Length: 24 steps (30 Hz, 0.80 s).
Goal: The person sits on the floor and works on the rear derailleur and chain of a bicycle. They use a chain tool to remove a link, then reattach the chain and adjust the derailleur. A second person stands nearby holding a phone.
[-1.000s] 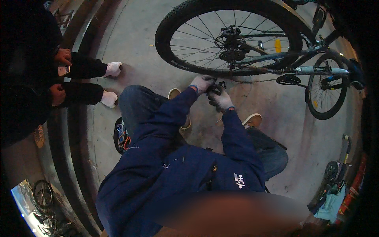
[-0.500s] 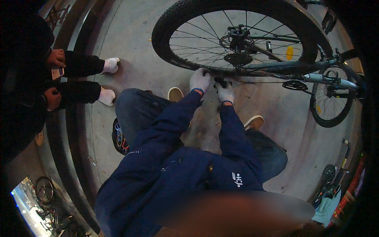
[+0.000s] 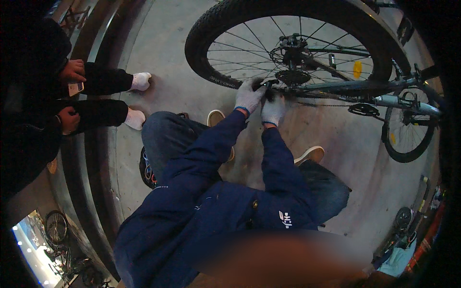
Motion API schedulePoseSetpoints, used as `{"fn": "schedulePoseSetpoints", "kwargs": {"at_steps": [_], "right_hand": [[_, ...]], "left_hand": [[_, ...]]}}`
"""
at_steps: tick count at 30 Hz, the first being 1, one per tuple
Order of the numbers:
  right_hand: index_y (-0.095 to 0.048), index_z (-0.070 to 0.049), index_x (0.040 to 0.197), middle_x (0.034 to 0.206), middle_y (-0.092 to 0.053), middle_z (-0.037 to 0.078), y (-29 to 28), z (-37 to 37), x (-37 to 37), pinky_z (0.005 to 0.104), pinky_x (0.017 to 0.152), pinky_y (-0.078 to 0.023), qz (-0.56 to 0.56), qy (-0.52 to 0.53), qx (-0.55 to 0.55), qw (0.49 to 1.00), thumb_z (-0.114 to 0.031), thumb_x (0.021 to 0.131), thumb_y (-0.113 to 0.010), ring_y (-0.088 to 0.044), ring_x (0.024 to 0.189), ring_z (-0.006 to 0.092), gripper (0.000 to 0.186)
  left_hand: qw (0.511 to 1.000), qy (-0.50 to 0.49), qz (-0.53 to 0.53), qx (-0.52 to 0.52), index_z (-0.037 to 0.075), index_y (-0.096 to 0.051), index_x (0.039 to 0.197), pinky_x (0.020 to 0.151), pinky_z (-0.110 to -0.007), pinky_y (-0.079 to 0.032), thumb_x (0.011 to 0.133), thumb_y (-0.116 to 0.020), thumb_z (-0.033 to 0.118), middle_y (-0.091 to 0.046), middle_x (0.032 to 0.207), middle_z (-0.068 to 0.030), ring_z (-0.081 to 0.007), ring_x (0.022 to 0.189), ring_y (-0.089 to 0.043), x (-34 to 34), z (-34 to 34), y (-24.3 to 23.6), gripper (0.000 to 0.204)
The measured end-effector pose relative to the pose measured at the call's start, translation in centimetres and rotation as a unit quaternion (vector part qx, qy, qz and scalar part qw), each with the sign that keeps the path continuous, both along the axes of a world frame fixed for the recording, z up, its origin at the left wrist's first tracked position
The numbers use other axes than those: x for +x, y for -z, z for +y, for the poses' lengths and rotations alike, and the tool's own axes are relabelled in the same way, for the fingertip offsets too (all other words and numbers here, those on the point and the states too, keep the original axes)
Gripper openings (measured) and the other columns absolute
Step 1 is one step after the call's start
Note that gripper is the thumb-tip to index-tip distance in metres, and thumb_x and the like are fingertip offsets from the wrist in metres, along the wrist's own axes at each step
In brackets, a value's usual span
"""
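Observation:
A bicycle stands before me, its rear wheel [image 3: 214, 79] nearest my hands. Below the sprocket cassette [image 3: 293, 77] sits the black rear derailleur [image 3: 271, 82]. My left hand [image 3: 248, 97], in a pale knit glove with a dirty thumb and fingertips, is closed on the derailleur beside the tyre. Just right of it, my right hand [image 3: 273, 111], also gloved, reaches up to the derailleur's underside. Motion smears its fingers, so their grip is unclear. From there the chain [image 3: 321, 104] runs right to the crankset [image 3: 364, 110].
At left, a person in dark clothes holds a phone [image 3: 76, 89] near the steps [image 3: 91, 158]. A bag [image 3: 148, 170] with coloured cords lies by my left knee. A scooter-like object [image 3: 402, 218] and a light blue cloth [image 3: 397, 259] are at lower right.
My left hand has shifted slightly right onto the derailleur. The right hand has come closer beside it, and the derailleur has swung up toward the wheel. The view has shifted slightly.

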State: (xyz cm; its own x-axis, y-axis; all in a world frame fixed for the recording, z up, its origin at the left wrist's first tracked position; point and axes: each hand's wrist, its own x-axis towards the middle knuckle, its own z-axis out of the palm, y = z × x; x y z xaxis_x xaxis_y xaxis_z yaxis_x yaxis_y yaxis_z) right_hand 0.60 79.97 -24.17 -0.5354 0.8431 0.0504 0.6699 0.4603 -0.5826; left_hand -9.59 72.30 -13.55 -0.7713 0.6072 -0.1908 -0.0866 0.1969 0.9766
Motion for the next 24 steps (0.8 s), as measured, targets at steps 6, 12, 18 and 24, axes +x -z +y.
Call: {"fn": "schedulePoseSetpoints", "kwargs": {"at_steps": [6, 12, 18, 24], "right_hand": [[-0.068, -0.010, 0.132, 0.134, -0.068, 0.014, 0.8, -0.3, -1.4, 0.0450, 0.121, -0.033, -0.020, -0.019, 0.059, 0.998, -0.040, 0.094, -0.061, -0.057, 0.129, 0.0360, 0.049], [-0.069, -0.011, 0.130, 0.135, -0.066, 0.016, -2.0, -1.2, -1.4, 0.0493, 0.113, -0.041, 0.064, 0.022, -0.031, 0.997, -0.040, 0.089, -0.071, -0.054, 0.132, 0.0379, 0.050], [-0.072, -0.010, 0.122, 0.124, -0.070, 0.018, -3.5, -1.4, -1.1, 0.0467, 0.104, -0.049, 0.072, 0.023, 0.019, 0.997, -0.036, 0.086, -0.074, -0.063, 0.120, 0.0374, 0.044], [-0.074, -0.009, 0.111, 0.112, -0.073, 0.017, -2.0, -1.8, 0.2, 0.0476, 0.090, -0.055, 0.000, -0.004, 0.048, 0.999, -0.032, 0.086, -0.073, -0.070, 0.103, 0.0360, 0.034]], "left_hand": [[0.999, -0.005, 0.026, -0.021, -0.004, -0.067, 0.128, 0.098, -0.035, -0.053, 0.093, -0.077, 0.024, -0.073, 0.121, -0.0188, -0.0256, 0.112, -0.069, -1.0, 0.4, 0.7, 0.045], [0.993, -0.019, 0.089, -0.070, -0.005, -0.068, 0.125, 0.094, -0.036, -0.053, 0.095, -0.072, 0.028, -0.074, 0.117, -0.0201, -0.0261, 0.107, -0.070, -1.9, 0.6, 1.5, 0.044], [0.986, 0.011, 0.046, -0.158, -0.002, -0.071, 0.121, 0.094, -0.038, -0.053, 0.095, -0.069, 0.031, -0.075, 0.116, -0.0199, -0.0282, 0.105, -0.071, -1.8, 0.0, -0.5, 0.042], [0.987, 0.102, 0.054, -0.110, 0.000, -0.073, 0.118, 0.092, -0.039, -0.055, 0.091, -0.073, 0.034, -0.077, 0.109, -0.0183, -0.0290, 0.100, -0.073, -1.0, -0.1, -0.6, 0.044]]}}
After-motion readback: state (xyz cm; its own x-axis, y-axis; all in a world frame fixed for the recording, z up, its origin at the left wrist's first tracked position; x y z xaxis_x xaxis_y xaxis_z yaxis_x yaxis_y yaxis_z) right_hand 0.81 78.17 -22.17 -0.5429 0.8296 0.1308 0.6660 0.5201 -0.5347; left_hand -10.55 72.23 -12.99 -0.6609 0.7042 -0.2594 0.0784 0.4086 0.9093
